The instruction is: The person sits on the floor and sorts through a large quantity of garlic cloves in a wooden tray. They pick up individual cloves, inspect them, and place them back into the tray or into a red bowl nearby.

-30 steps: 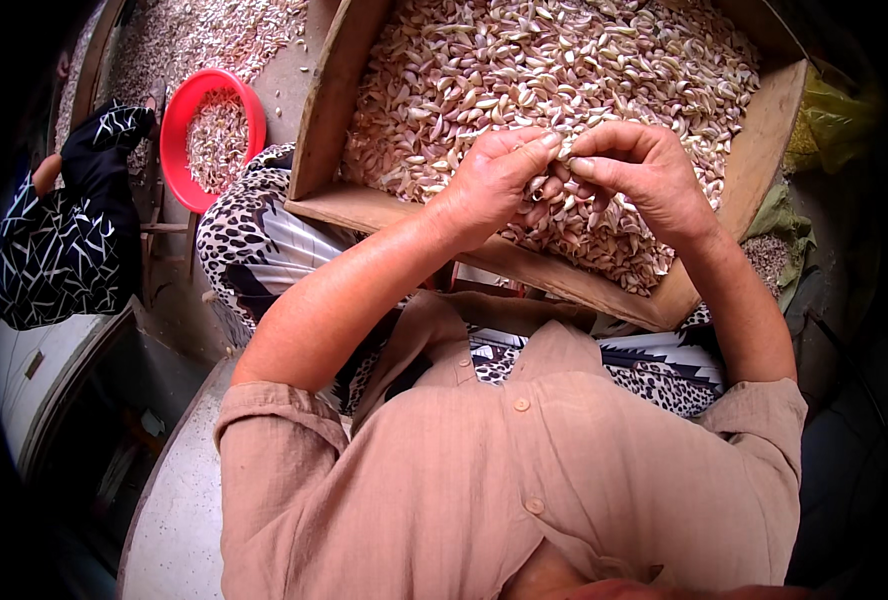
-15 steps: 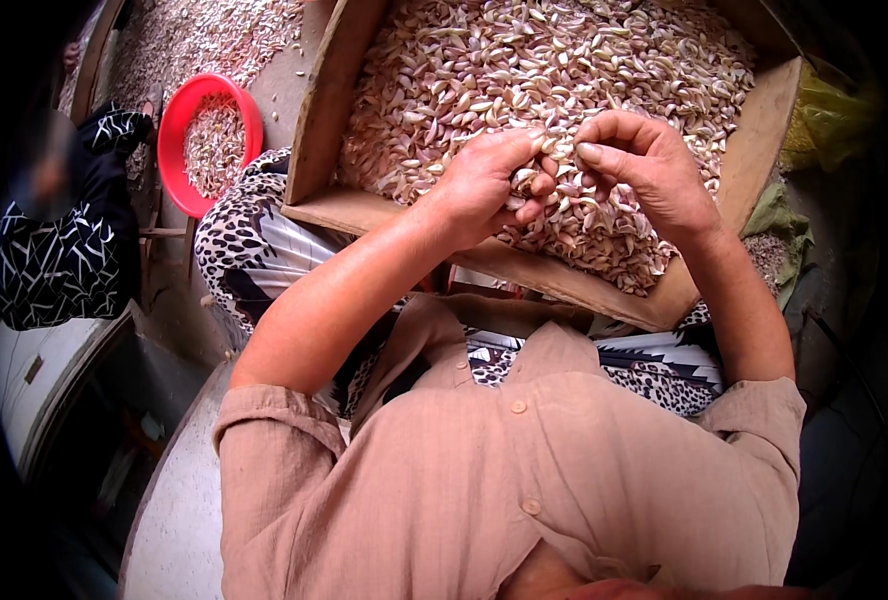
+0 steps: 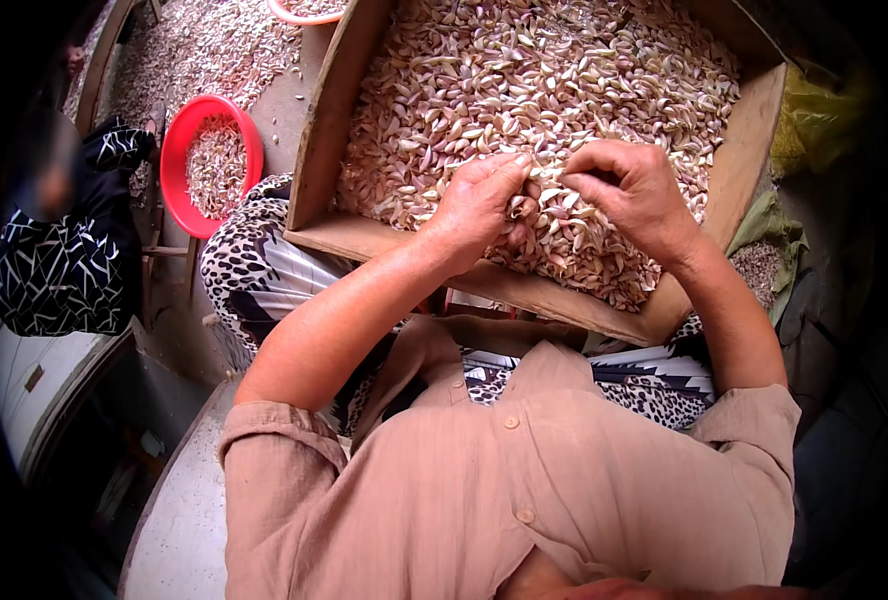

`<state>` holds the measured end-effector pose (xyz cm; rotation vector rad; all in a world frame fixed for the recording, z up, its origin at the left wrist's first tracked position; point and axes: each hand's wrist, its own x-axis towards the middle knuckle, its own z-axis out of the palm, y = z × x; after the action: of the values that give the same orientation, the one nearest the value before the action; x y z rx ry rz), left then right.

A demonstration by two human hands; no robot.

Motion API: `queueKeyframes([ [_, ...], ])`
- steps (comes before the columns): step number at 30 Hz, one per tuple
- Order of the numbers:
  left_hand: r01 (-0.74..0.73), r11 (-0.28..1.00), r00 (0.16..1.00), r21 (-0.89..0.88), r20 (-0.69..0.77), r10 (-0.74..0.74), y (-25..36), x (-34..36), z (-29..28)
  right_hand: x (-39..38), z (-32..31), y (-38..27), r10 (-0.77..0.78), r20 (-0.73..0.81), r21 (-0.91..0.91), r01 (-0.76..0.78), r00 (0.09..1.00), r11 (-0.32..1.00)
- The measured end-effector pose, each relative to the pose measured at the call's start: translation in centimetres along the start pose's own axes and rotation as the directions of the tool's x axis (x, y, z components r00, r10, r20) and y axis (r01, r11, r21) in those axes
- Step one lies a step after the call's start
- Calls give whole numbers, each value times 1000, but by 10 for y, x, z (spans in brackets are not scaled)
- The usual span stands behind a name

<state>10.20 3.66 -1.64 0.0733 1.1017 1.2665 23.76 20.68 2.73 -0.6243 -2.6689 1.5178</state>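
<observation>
A heap of garlic cloves [image 3: 444,110], whitish with pink-purple skins, fills a shallow wooden tray [image 3: 754,140] across my lap. Above its near part my left hand [image 3: 469,210] is closed, palm turned inward, with garlic cloves [image 3: 516,208] showing in its curled fingers. The left thumb presses against the index finger. Just to the right, my right hand [image 3: 639,195] is closed in a pinch, its thumb and index tips pointing at the left hand, a small gap apart. Whatever lies between those tips is too small to make out.
A red bowl [image 3: 253,150] of cloves stands left of the tray; another bowl's rim [image 3: 304,19] shows behind it. More cloves [image 3: 204,50] cover the ground at far left. Another person in dark patterned clothing [image 3: 64,260] sits at left. A yellow sack [image 3: 814,125] lies at right.
The view has shifted slightly, bringing the second bowl into sight at the top. My right thumb and index finger have drawn together. My left hand keeps its hold on the cloves.
</observation>
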Motion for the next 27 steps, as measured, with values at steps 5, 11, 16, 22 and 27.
queueKeyframes([
  [5,-9,1000,999,-27,41,10,-2,4,-4,1,-6,5,102,-164,249,-59,981,967],
  [11,116,993,991,-10,75,-114,1,-1,-1,-3,19,-15,-533,-196,-134,516,823,846],
  [16,229,966,972,-121,76,-221,5,-2,2,-10,33,-25,-657,-156,-360,577,737,733],
  [22,157,971,970,-181,211,-118,7,1,-5,-3,11,-17,-487,-303,-209,442,819,872],
  [27,-103,947,980,-305,133,149,51,-23,-18,18,-4,3,-207,-365,-114,177,908,978],
])
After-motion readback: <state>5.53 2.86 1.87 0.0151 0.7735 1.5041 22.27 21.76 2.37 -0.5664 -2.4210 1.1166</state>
